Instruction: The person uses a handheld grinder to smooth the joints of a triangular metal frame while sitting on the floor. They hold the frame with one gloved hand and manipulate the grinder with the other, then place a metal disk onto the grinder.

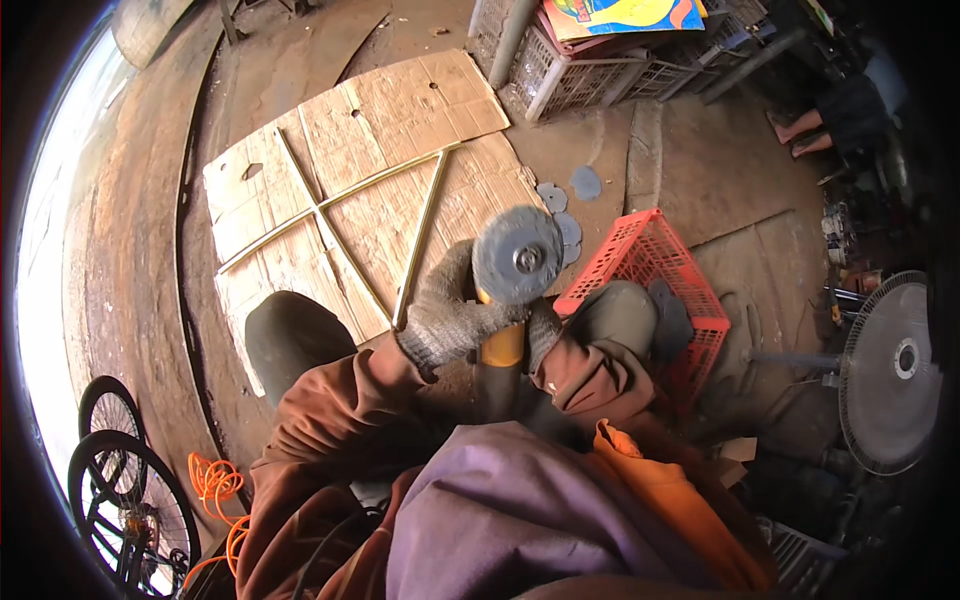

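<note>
In front of my lap is an angle grinder (502,348) with a yellow body, its round grey disc (500,262) facing up. My left hand (445,312), in a grey knit glove, is closed around the grinder's head just below the disc. On the grinder's other side, my gloved right hand (543,332) grips the body; part of its fingers is hidden. Beyond my hands, thin brass-coloured metal strips (352,258) lie crossed and joined at angles on a flattened cardboard sheet (400,110). One strip's near end reaches my left hand.
Loose grey discs (585,182) lie right of the cardboard, near a red plastic crate (640,235) beside my right knee. A standing fan (890,370) is at far right. Grey crates (590,85) stand at the back. Wheels (130,500) and an orange cord (215,478) are at lower left.
</note>
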`<control>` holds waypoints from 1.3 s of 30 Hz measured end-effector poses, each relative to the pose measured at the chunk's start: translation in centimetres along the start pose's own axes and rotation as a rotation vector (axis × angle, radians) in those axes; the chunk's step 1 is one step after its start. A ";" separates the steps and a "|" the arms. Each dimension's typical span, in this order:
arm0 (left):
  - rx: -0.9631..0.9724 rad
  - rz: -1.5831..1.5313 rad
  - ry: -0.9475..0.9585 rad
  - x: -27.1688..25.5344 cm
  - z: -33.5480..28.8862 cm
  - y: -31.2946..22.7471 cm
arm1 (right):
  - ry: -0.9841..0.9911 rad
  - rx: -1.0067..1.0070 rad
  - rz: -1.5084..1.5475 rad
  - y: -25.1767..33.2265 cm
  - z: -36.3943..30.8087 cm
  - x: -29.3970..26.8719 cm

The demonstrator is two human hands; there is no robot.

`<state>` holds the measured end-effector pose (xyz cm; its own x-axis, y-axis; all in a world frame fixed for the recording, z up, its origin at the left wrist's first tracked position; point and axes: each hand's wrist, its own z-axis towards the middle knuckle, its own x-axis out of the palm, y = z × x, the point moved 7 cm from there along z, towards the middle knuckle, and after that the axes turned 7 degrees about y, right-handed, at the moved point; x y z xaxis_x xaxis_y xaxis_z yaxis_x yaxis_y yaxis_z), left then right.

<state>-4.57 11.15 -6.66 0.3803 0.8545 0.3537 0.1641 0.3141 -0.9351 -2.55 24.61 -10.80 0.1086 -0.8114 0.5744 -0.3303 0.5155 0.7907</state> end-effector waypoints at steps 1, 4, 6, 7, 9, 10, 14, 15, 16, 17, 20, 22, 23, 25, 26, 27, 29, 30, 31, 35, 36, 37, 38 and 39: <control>0.016 0.049 0.025 0.4 -0.2 0.2 | 0.001 0.047 0.161 -0.1 -0.8 -0.3; -0.129 0.238 0.140 2.8 -1.2 1.1 | -0.073 0.050 0.446 0.3 -2.5 -1.7; -0.104 0.196 0.187 3.7 -0.8 2.4 | -0.172 -0.013 0.496 1.0 -2.8 -2.9; -0.098 0.225 0.161 3.4 -0.7 1.9 | -0.211 -0.036 0.510 0.5 -2.4 -3.6; -0.063 0.258 0.119 3.3 -0.1 0.2 | -0.302 -0.181 0.323 1.7 -1.6 -3.5; 0.060 0.192 0.097 3.3 0.7 -1.1 | -0.316 -0.274 0.184 4.7 -1.6 -1.1; -0.071 -0.025 0.122 5.8 3.4 -6.0 | -0.351 -0.466 -0.431 14.2 -4.2 2.5; -0.083 -0.182 0.148 7.4 3.3 -7.0 | -0.360 -0.493 -0.565 15.7 -4.9 3.1; -0.104 -0.133 0.161 8.6 3.1 -8.1 | -0.336 -0.572 -0.663 17.1 -5.7 3.1; -0.133 -0.088 0.181 10.0 2.8 -8.2 | -0.363 -0.583 -0.745 17.9 -7.0 2.5; -0.134 -0.103 0.077 11.3 1.0 -4.4 | -0.344 -0.543 -0.903 18.7 -10.0 0.8; -0.120 0.172 0.034 11.6 -0.2 -2.8 | -0.313 -0.479 -0.947 18.4 -11.3 -1.5; -0.115 0.260 0.006 12.2 -1.1 -2.6 | -0.297 -0.439 -0.960 17.9 -11.5 -2.4; -0.165 0.305 -0.106 13.4 -2.3 -1.3 | -0.443 -0.202 -0.981 17.0 -11.2 -4.8; -0.182 0.330 -0.155 13.8 -2.7 -0.9 | -0.469 -0.290 -1.305 17.3 -11.0 -5.3; -0.140 0.366 -0.137 14.0 -2.8 -0.7 | -0.452 -0.369 -1.492 16.8 -10.5 -4.1; -0.048 0.427 -0.102 14.4 -2.5 0.3 | -0.482 -0.560 -1.877 15.8 -9.9 -1.7; 0.003 0.534 -0.106 14.6 -2.7 0.4 | -0.501 -0.567 -1.904 15.7 -9.6 -1.1; -0.010 0.540 -0.100 14.6 -2.9 0.7 | -0.517 -0.575 -1.930 15.9 -9.4 -0.7; -0.017 0.537 -0.021 14.7 -3.0 0.1 | -0.148 -0.780 -1.701 17.1 -9.6 1.0; -0.041 0.544 0.012 14.8 -3.0 -0.1 | -0.004 -0.784 -1.763 16.7 -9.5 1.3; -0.066 0.550 0.047 14.8 -3.0 -0.1 | 0.142 -0.783 -1.810 16.3 -9.5 1.4; -0.004 0.571 0.059 14.4 -3.0 0.2 | 0.311 -0.778 -1.888 16.6 -9.5 3.3; 0.041 0.427 0.102 14.9 -2.9 0.5 | 0.470 -0.741 -1.984 17.1 -10.3 4.8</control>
<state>3.83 22.77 -1.79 0.4944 0.8667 -0.0667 -0.0634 -0.0406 -0.9972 1.96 32.35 7.67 -0.0435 -0.2256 -0.9733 0.7864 -0.6086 0.1059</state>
